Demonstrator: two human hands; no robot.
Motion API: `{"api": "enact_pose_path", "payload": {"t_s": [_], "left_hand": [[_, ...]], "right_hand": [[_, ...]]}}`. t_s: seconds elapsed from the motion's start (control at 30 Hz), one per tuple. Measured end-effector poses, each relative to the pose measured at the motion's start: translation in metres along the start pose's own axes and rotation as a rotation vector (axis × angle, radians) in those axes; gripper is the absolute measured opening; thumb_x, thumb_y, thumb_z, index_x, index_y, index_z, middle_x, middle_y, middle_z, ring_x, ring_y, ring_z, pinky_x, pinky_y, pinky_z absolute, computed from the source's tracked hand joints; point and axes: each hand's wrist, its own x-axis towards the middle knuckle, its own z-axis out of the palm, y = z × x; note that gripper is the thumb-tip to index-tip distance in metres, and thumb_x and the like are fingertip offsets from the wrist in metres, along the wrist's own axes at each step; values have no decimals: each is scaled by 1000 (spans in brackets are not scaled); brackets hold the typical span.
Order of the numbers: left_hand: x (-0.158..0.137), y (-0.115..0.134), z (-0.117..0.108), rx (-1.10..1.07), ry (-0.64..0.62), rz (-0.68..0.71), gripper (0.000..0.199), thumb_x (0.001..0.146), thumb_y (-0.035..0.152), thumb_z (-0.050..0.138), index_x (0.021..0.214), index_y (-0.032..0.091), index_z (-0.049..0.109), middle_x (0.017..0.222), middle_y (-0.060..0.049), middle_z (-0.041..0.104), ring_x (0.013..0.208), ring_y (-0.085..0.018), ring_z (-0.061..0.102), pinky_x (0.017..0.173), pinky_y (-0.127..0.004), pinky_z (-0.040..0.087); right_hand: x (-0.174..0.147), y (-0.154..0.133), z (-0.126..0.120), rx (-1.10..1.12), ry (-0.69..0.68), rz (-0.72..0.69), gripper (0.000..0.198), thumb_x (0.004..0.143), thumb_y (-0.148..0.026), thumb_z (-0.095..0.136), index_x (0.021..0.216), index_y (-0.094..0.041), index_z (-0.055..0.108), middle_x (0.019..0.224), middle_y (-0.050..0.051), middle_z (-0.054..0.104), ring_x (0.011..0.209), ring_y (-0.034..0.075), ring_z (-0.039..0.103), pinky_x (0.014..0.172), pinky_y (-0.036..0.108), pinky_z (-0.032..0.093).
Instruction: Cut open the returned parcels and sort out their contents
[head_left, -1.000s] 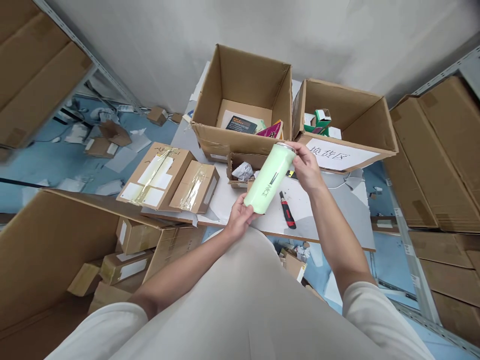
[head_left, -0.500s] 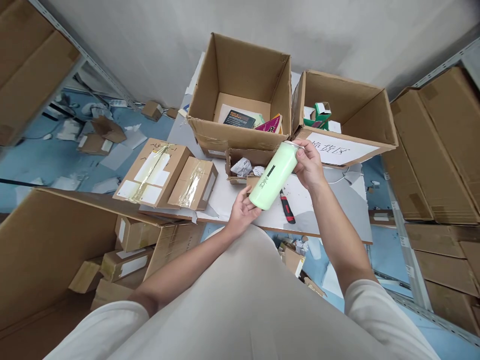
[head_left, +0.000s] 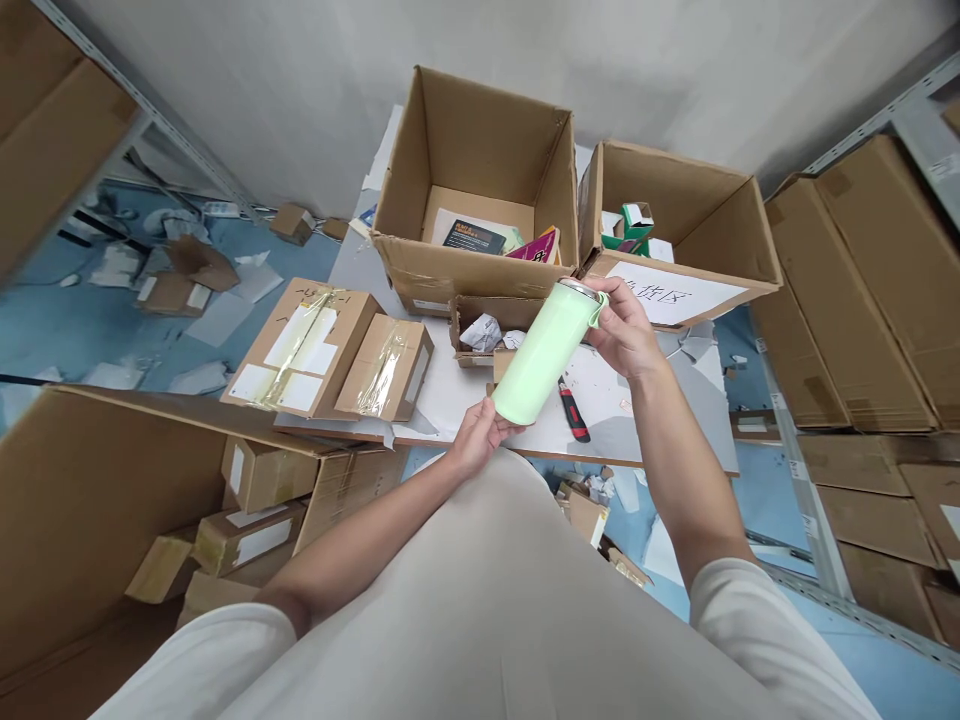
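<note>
Pale-green, smooth cylindrical bottle (head_left: 538, 358), tilted above the white-topped table (head_left: 613, 402), upper end toward one o'clock. Dark lettering now rolled out of sight; pale-green loop (head_left: 602, 311) come into view. Reads as turning it in place, not setting down. Right hand (head_left: 628, 330) clamped on upper end; left hand (head_left: 478, 438) closed about base, seven o'clock. Red-and-black knife (head_left: 574, 413), five o'clock; crumpled white paper (head_left: 481, 333), ten o'clock, inside small brown cardboard box (head_left: 495, 306).

Bottle (head_left: 541, 352) was pale green, silver rim (head_left: 579, 289); cutter (head_left: 574, 414) was red-black; cartons (head_left: 472, 275) were brown; floor (head_left: 772, 495) was blue; shirt (head_left: 465, 600) was off-white.
</note>
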Motion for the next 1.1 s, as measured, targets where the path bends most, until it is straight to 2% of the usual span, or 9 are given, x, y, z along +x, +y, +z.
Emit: {"api": "enact_pose_path", "payload": {"t_s": [0.1, 0.27, 0.37, 0.5, 0.63, 0.73, 0.83, 0.97, 1.1], "left_hand": [[0, -3, -5, 22, -2, -22, 72, 77, 71, 54, 115, 9, 60, 107, -20, 70, 97, -32, 68, 92, -49, 48], [0, 2, -10, 94, -72, -1, 83, 74, 66, 63, 140, 27, 33, 114, -11, 67, 90, -25, 71, 86, -42, 51], [-1, 7, -13, 151, -113, -2, 84, 74, 62, 66, 140, 24, 33, 110, -12, 67, 92, -25, 70, 86, -40, 51], [1, 12, -24, 229, -183, 41, 79, 83, 66, 50, 143, 21, 29, 110, -15, 66, 94, -26, 69, 85, -42, 51], [9, 21, -44, 666, -178, 264, 81, 82, 64, 53, 146, 20, 28, 110, -13, 65, 99, -25, 64, 91, -43, 47], [21, 23, -57, 1182, -108, 501, 73, 74, 56, 68, 134, 21, 49, 128, -15, 55, 121, -32, 48, 102, -49, 37], [34, 15, -64, 1548, -175, 557, 58, 72, 52, 70, 119, 19, 62, 138, -16, 47, 128, -37, 38, 106, -53, 30], [46, 1, -69, 1687, -171, 521, 60, 76, 48, 67, 126, 18, 55, 141, -16, 47, 133, -35, 37, 109, -53, 28], [50, -6, -74, 1645, -165, 491, 57, 76, 44, 67, 125, 17, 54, 134, -14, 55, 129, -31, 45, 109, -49, 31]], "right_hand": [[-1, 5, 5, 28, 0, 11, 58, 65, -73, 66, 103, -31, 54, 129, 5, 59, 112, 25, 60, 76, 40, 55], [-5, 10, 7, 6, 39, 1, 59, 65, -70, 68, 108, -33, 54, 126, 4, 59, 109, 24, 60, 73, 38, 56], [-7, 10, 9, -4, 18, 5, 62, 64, -70, 68, 112, -33, 55, 125, 4, 58, 106, 24, 60, 71, 37, 56], [-6, 6, 13, -72, 15, 25, 59, 64, -69, 69, 109, -32, 56, 121, 4, 60, 99, 24, 61, 67, 36, 55], [-11, 5, 15, -137, 158, -37, 58, 68, -69, 66, 112, -33, 54, 120, 4, 59, 97, 25, 62, 66, 38, 55], [-24, 17, 16, -161, 287, -60, 56, 73, -66, 62, 117, -34, 51, 125, 5, 56, 100, 25, 61, 65, 37, 55], [-46, 41, 18, -108, 392, -39, 51, 75, -59, 64, 117, -33, 51, 124, 5, 55, 97, 22, 62, 61, 32, 55], [-77, 72, 22, -42, 487, -26, 44, 75, -50, 69, 112, -30, 55, 120, 3, 58, 97, 19, 62, 66, 28, 55], [-98, 73, 22, -202, 525, -182, 40, 75, -41, 72, 110, -27, 59, 118, 6, 60, 117, 22, 55, 98, 41, 48]]}}
